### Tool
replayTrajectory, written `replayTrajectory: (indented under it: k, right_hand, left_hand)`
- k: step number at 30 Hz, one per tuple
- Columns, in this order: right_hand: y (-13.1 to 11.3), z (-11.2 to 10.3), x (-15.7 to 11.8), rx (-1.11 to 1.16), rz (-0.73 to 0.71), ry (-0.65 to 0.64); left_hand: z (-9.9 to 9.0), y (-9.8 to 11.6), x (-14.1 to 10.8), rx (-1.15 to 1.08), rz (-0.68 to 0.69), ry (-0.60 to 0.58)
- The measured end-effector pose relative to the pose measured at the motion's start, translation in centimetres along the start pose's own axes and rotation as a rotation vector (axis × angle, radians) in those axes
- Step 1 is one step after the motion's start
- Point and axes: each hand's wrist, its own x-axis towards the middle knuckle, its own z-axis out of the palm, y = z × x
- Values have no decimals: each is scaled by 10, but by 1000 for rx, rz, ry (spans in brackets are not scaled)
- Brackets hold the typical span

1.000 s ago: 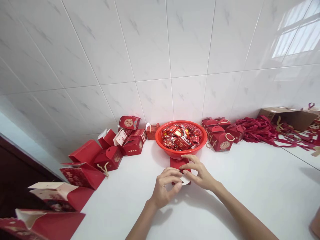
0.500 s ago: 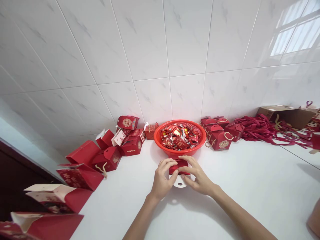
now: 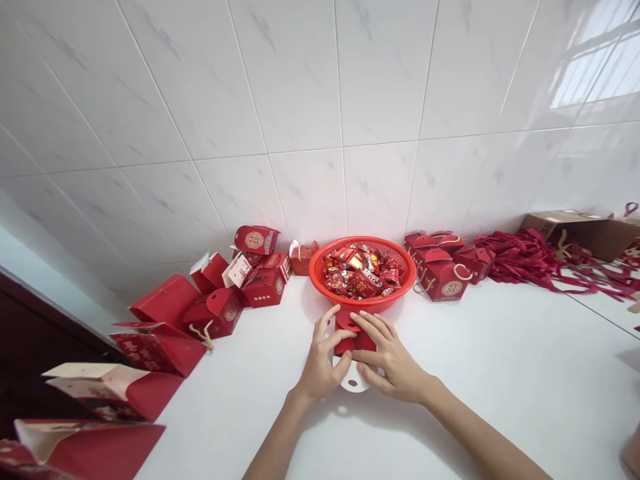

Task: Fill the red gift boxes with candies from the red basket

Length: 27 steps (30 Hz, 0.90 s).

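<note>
In front of the basket, my left hand [image 3: 321, 363] and my right hand [image 3: 394, 360] are closed around the sides of a small red candy box [image 3: 367, 341]. Its near flap [image 3: 353, 385] is folded out toward me, showing a white inner face and a dark hole. A rounded red flap [image 3: 345, 321], also with a hole, stands on the far side. My left thumb and fingers bend over the left edge. Fingers of my right hand reach across the top. They partly cover the box, so whether anything lies inside is hidden.
Behind the box stands a red plastic basket [image 3: 320, 283] full of wrapped candies [image 3: 365, 283]. Red boxes [image 3: 260, 287] line the left side, several with open tops. More boxes with rope handles [image 3: 447, 277] stand right, beside dark red ribbons [image 3: 520, 260] and a cardboard box [image 3: 575, 230].
The far red flap shows more clearly above my fingers. My hands and the candy box sit slightly lower in view, and both hands remain on it.
</note>
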Motion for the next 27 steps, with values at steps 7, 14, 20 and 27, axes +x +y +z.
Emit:
replayTrajectory:
  k: [7,14,20,27]
  right_hand:
    - [-5,1,0,37,-2,79]
    - [-5,0,0,223,169,239]
    - [-8,-2,1,295,214,262]
    - [-10,-4,0,401,276,253]
  left_hand:
    - [-1,-4,-2,-70,-17,-45]
    - [0,-1,-2,-116,-86,11]
    - [8,15,4,-102,-207,155]
    - [11,23,3,-57,-348,207]
